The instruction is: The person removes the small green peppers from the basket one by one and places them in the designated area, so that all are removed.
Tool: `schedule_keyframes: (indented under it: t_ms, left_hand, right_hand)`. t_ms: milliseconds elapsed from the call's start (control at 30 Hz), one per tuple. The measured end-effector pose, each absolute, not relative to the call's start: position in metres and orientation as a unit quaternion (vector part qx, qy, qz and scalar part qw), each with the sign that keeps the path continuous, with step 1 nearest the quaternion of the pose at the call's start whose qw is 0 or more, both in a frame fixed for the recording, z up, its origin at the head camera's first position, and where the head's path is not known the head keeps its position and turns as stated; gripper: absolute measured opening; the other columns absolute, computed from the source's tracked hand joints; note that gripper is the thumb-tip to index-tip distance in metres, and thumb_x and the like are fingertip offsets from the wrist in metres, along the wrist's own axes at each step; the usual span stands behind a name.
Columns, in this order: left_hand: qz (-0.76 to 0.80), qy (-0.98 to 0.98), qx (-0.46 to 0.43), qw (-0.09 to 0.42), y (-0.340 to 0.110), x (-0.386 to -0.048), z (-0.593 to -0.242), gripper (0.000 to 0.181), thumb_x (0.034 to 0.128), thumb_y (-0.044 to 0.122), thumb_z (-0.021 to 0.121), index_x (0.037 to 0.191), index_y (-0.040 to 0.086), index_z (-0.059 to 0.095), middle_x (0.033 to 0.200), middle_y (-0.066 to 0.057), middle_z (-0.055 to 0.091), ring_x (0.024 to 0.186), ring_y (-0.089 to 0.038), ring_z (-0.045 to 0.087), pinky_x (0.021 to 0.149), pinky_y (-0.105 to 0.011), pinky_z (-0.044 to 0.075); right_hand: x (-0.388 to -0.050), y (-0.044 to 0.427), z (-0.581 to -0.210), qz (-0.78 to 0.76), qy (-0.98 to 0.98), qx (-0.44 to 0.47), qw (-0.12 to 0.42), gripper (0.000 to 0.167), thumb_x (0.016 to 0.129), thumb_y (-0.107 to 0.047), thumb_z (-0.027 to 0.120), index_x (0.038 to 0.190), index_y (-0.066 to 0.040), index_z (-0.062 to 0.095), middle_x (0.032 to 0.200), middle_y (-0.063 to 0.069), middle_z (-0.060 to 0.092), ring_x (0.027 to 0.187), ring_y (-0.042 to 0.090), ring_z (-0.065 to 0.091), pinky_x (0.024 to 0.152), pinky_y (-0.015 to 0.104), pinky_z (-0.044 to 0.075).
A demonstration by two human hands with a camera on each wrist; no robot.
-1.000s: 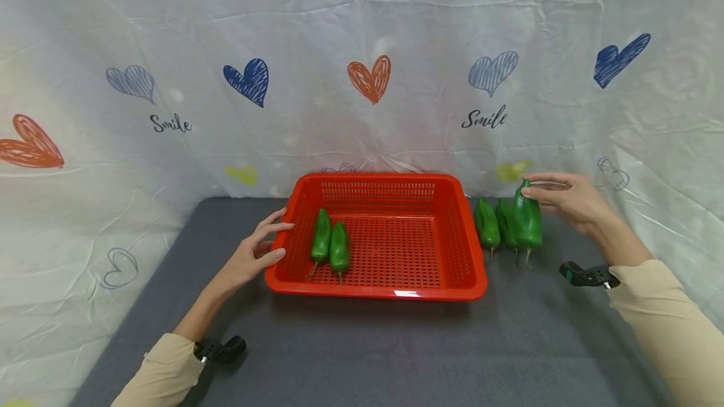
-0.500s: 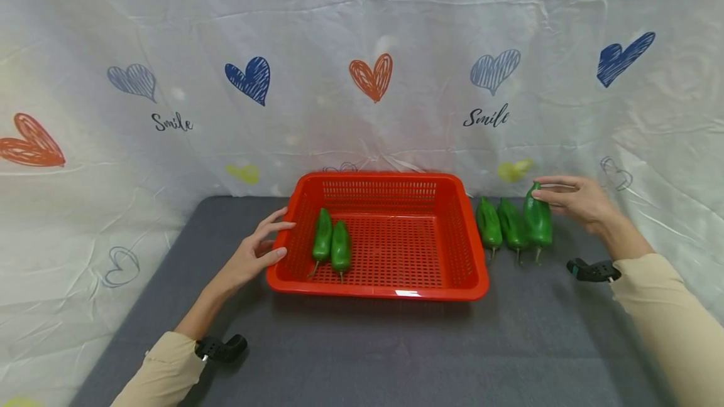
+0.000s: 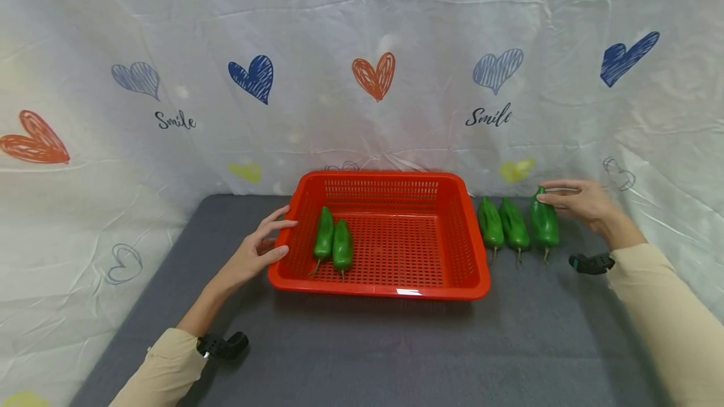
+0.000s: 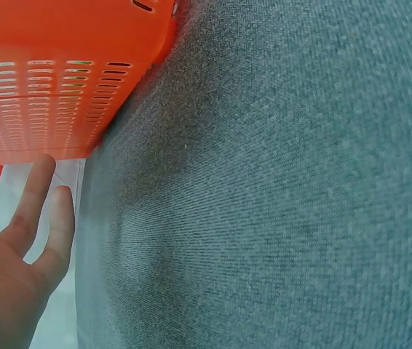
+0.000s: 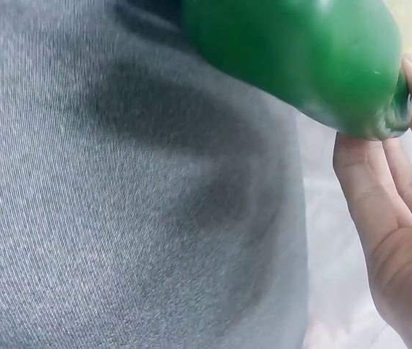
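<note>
My right hand pinches the narrow top end of a green pepper between thumb and fingers. In the right wrist view this pepper fills the top, its tip between my fingers. Two more green peppers lie side by side to its left, stems toward me. At the left wall of a red plastic basket, my left hand has loosely straight fingers touching or nearly touching the rim. Inside the basket, on its left side, lie two green peppers.
A grey cloth covers the table. Behind it hangs a pale curtain printed with hearts and writing. The basket's right wall stands just beside the row of peppers.
My right hand has moved right and slightly down with its pepper, opening a gap from the other two. The left hand and basket stay in place.
</note>
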State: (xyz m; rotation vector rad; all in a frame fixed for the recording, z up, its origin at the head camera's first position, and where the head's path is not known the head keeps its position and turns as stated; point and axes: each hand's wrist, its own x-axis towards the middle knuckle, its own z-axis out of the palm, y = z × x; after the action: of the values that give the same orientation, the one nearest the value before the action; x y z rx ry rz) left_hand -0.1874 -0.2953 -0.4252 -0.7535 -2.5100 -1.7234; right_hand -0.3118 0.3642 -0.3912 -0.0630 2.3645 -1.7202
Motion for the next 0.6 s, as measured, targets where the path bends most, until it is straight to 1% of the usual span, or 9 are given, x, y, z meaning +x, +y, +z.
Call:
schedule_keyframes:
  t_ms: [33, 133, 233, 267, 333, 600]
  left_hand:
    - [-0.551, -0.800, -0.240, 0.001, -0.295, -0.188, -0.425, 0.048, 0.0992, 0.001, 0.062, 0.146, 0.004, 0.051, 0.165, -0.005, 0.019, 0.113, -0.039, 0.061, 0.088, -0.034, 0.055]
    - [-0.554, -0.798, -0.239, -0.003, -0.296, -0.188, -0.425, 0.048, 0.0997, 0.001, 0.062, 0.146, 0.003, 0.050, 0.166, -0.005, 0.019, 0.115, -0.040, 0.060, 0.088, -0.035, 0.055]
    - [-0.556, -0.796, -0.239, -0.005, -0.296, -0.188, -0.425, 0.048, 0.0999, 0.002, 0.062, 0.146, 0.003, 0.050, 0.166, -0.006, 0.019, 0.115, -0.041, 0.060, 0.088, -0.035, 0.055]
    - [-0.557, -0.795, -0.239, -0.006, -0.297, -0.188, -0.425, 0.048, 0.1000, 0.002, 0.061, 0.146, 0.003, 0.050, 0.166, -0.006, 0.018, 0.115, -0.041, 0.060, 0.088, -0.035, 0.055]
    - [-0.557, -0.795, -0.239, -0.006, -0.297, -0.188, -0.425, 0.048, 0.1000, 0.002, 0.061, 0.146, 0.003, 0.050, 0.166, -0.005, 0.018, 0.115, -0.040, 0.061, 0.087, -0.036, 0.055]
    - [-0.558, -0.794, -0.243, -0.004, -0.298, -0.189, -0.424, 0.048, 0.0997, 0.001, 0.061, 0.146, 0.002, 0.050, 0.166, -0.006, 0.019, 0.114, -0.039, 0.061, 0.087, -0.036, 0.056]
  right_hand:
    - [-0.313, 0.365, -0.393, -0.581, 0.806, -0.020, 0.110, 0.020, 0.094, -0.022, 0.077, 0.110, -0.033, 0.072, 0.100, -0.019, 0.068, 0.092, 0.001, 0.066, 0.081, 0.025, 0.055]
    - [-0.317, 0.367, -0.397, -0.567, 0.815, -0.021, 0.114, 0.025, 0.094, -0.023, 0.077, 0.118, -0.027, 0.071, 0.099, -0.019, 0.068, 0.091, 0.000, 0.065, 0.080, 0.024, 0.055]
    - [-0.320, 0.368, -0.401, -0.549, 0.828, -0.021, 0.116, 0.042, 0.094, -0.025, 0.077, 0.133, -0.014, 0.065, 0.098, -0.020, 0.067, 0.090, -0.002, 0.064, 0.079, 0.023, 0.055]
    - [-0.321, 0.369, -0.403, -0.542, 0.832, -0.022, 0.116, 0.050, 0.094, -0.026, 0.077, 0.138, -0.008, 0.061, 0.099, -0.020, 0.066, 0.090, -0.002, 0.063, 0.079, 0.023, 0.055]
    - [-0.323, 0.370, -0.406, -0.528, 0.841, -0.019, 0.115, 0.059, 0.093, -0.028, 0.077, 0.142, -0.003, 0.056, 0.101, -0.019, 0.064, 0.088, -0.003, 0.062, 0.079, 0.024, 0.055]
    - [-0.328, 0.372, -0.420, -0.494, 0.862, -0.015, 0.111, 0.072, 0.095, -0.032, 0.076, 0.147, 0.006, 0.046, 0.129, 0.007, 0.061, 0.088, -0.002, 0.063, 0.084, 0.033, 0.056]
